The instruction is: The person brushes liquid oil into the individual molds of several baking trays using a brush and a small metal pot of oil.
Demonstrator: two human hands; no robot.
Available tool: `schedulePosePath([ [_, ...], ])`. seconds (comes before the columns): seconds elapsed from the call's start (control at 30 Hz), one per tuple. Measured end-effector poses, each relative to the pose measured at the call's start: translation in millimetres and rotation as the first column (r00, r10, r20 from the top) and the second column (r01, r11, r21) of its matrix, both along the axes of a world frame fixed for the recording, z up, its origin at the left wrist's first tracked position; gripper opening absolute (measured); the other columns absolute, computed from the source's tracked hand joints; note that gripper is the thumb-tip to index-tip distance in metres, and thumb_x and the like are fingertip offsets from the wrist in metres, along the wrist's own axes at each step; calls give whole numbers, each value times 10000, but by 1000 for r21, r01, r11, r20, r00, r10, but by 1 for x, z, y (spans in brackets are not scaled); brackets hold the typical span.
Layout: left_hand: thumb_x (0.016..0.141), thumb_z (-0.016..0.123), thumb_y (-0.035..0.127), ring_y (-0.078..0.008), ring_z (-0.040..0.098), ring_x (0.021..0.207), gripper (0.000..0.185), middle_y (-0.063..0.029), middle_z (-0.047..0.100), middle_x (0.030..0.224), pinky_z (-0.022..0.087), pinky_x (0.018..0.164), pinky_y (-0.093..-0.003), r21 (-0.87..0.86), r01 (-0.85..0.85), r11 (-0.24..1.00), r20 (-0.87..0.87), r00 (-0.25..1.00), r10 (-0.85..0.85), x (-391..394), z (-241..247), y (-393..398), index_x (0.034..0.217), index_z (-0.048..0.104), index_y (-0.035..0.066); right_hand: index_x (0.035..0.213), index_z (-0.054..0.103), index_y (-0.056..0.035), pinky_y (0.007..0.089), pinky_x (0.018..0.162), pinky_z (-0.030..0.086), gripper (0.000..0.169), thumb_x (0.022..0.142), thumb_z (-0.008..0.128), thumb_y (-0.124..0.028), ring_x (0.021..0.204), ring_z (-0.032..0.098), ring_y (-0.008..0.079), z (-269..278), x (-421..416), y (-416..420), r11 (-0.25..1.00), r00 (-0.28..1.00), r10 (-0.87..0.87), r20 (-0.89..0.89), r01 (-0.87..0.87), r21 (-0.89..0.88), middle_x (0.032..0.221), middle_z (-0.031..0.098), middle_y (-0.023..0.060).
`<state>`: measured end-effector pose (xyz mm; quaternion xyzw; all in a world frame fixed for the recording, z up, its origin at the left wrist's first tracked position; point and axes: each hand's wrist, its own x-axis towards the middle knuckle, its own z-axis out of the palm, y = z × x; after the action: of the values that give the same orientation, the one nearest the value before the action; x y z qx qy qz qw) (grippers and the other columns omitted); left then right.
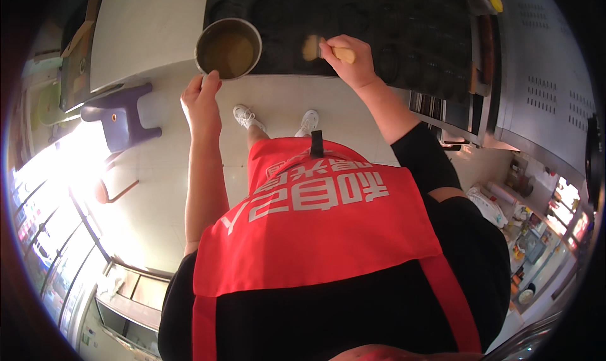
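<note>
My left hand (203,93) grips the handle of a metal saucepan (228,48) that holds a yellowish-brown liquid. The pan is level, over the near left edge of a black baking tray or molded pan (284,39). In my right hand (350,60) is a pastry brush (343,54) with a wooden handle and pale bristles. The bristles point left, over the dark surface; they are blurred, and I cannot tell whether they touch it. Rounded shapes in the dark surface are faint.
A pale worktop (147,29) lies at the left, with a purple plastic stool (118,119) below it. A container with a yellow lid (495,1) stands at the back right, beside a vented stainless steel cabinet (544,63). Tray racks (427,105) show under the dark surface.
</note>
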<state>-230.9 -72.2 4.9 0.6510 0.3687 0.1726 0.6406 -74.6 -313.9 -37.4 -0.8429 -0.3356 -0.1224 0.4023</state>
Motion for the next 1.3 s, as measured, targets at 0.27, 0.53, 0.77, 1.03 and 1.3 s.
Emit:
schedulePosePath([
  [0.27, 821, 586, 145, -89, 460, 650, 268, -2, 445, 616, 447, 749, -269, -67, 16, 998, 7, 1000, -15, -4, 6, -4, 619, 481, 3, 742, 648, -12, 239, 540, 453, 185, 777, 686, -190, 571, 577, 86, 3, 74, -57, 857, 827, -357, -434, 475, 199, 613, 625, 33],
  [0.53, 825, 585, 154, -90, 465, 657, 244, -3, 478, 633, 442, 747, -266, -81, 42, 996, 47, 998, -38, 0, 11, -12, 649, 527, -5, 750, 652, -92, 360, 594, 503, 265, 772, 618, -355, 654, 633, 270, 6, 106, -31, 836, 968, -243, 54, 238, -494, 691, 648, 72],
  [0.77, 824, 583, 151, -83, 465, 666, 220, -1, 501, 649, 439, 724, -249, -77, 64, 995, 54, 997, -60, 2, 10, -12, 681, 558, -13, 795, 665, 8, 363, 643, 520, 436, 675, 652, -410, 718, 651, 280, 8, 113, -31, 795, 821, -501, -272, 312, -520, 742, 652, 179],
  [1.03, 849, 561, 115, -76, 481, 676, 188, -2, 531, 700, 456, 740, -257, -133, -7, 991, 84, 996, 18, -2, 19, -11, 709, 571, -10, 702, 634, -48, 280, 559, 465, 204, 720, 671, -248, 560, 592, 175, 27, 90, -90, 932, 817, -326, -476, 191, -309, 586, 598, 62],
  [1.3, 854, 548, 90, -78, 492, 690, 158, -19, 549, 725, 457, 740, -261, -222, 5, 975, 163, 986, 32, 1, 14, -1, 734, 576, -8, 699, 579, -35, 228, 520, 397, 145, 775, 645, -140, 569, 482, 37, 24, 41, -115, 966, 828, -259, -497, 206, -158, 590, 543, -11],
])
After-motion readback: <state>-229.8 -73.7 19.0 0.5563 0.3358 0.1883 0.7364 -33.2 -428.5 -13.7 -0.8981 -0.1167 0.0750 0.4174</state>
